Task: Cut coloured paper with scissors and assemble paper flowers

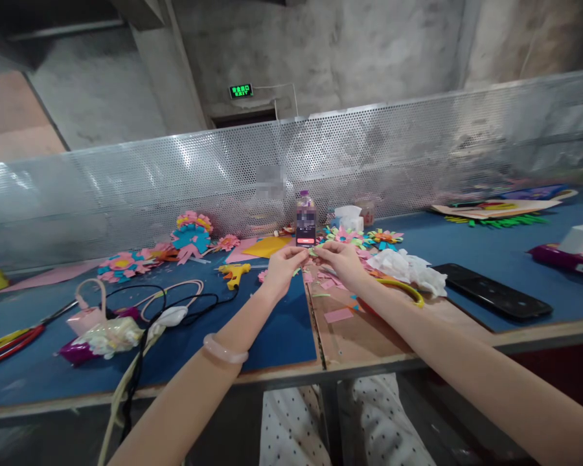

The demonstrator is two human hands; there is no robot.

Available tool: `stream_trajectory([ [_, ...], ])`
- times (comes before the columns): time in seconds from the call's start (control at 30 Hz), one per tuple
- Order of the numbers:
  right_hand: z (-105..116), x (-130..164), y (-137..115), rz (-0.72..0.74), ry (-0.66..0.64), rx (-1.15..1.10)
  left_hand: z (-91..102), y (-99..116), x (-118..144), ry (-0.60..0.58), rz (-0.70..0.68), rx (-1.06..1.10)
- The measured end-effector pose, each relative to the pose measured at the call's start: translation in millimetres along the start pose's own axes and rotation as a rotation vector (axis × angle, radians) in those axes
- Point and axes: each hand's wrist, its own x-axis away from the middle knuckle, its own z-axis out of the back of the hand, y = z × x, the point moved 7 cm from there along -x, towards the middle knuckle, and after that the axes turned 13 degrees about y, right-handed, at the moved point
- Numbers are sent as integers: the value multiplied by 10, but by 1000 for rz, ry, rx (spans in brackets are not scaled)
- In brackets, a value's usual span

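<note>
I see left hand [282, 264] and right hand [344, 261] meeting above the worktable [282, 343], fingertips pinched closed on a small pale-green piece [313, 252] between them, before the bottle [305, 202]. Yellow glue gun [234, 275] lies left; crumpled white tissue [409, 268], black device [490, 291] right.

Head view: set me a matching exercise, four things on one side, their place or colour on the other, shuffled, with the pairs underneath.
Things
1. glue gun
2. small light-green piece
3. pale bracelet
4. exit sign

Places and colours
A. around the left forearm
B. glowing green, high up at the concrete wall
C. at the fingertips of the left hand and the right hand
D. yellow, on the blue tabletop

Pairs: 1-D; 2-C; 3-A; 4-B
</note>
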Motion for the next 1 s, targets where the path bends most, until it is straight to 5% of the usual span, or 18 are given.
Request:
stream_trajectory([
  [1.0, -16, 13, 10, 10, 3, -59, -14, 37, 36, 44, 16, 13],
])
